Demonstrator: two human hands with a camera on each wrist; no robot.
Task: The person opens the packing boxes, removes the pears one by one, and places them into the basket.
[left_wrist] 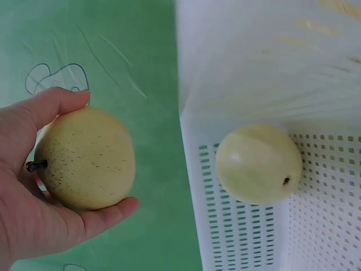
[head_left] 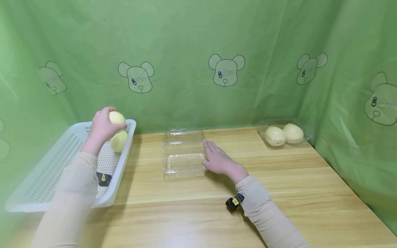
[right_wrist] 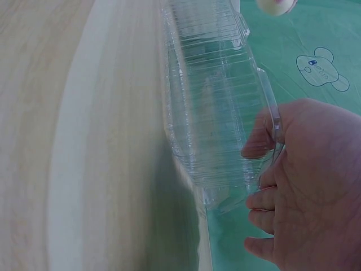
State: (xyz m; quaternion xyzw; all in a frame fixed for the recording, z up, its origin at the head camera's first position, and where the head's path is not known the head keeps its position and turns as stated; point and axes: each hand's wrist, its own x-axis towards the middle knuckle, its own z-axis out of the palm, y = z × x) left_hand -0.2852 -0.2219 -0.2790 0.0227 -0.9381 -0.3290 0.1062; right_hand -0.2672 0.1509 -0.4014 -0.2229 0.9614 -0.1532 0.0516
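Note:
My left hand (head_left: 103,124) grips a pale yellow pear (left_wrist: 87,158), thumb and fingers around its sides, above the far right end of the white basket (head_left: 124,172). A second pear (left_wrist: 259,164) lies in that basket, below the held one. My right hand (head_left: 218,160) is at the right side of a clear plastic clamshell box (head_left: 184,162), which stands open on the table. Its fingers are nearly straight at the box's edge, and the thumb (right_wrist: 259,135) shows through the plastic in the right wrist view.
At the back right of the wooden table (head_left: 273,213), another clear box (head_left: 279,146) holds two pears (head_left: 284,134). A green curtain (head_left: 186,34) with bear-head drawings hangs behind the table and along both sides.

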